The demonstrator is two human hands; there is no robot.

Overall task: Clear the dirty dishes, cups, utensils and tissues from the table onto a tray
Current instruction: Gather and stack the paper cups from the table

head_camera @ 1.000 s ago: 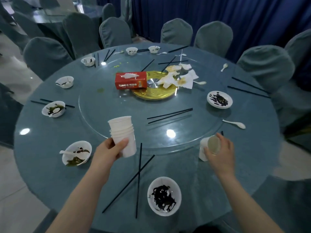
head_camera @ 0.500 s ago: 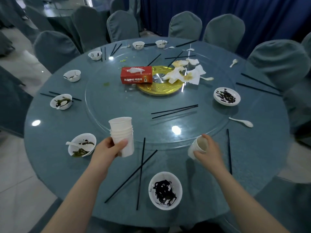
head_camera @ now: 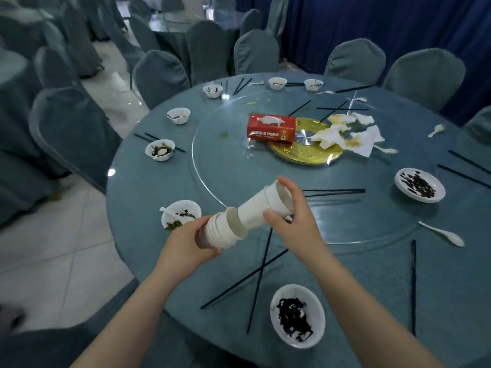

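Head view: the left hand [head_camera: 186, 245] gripped the stack of cups [head_camera: 220, 232], tilted above the near left of the table [head_camera: 372, 288], while the right hand [head_camera: 289, 224] grasped a single cup [head_camera: 263, 208], its base entering the stack. Step judged: nesting cups; next, push it home. No tray was visible.

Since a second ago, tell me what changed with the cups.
The right hand lifted its single cup off the table, swung it left and is nesting it into the stack, which the left hand tipped sideways. Bowls, chopsticks, tissues unmoved.
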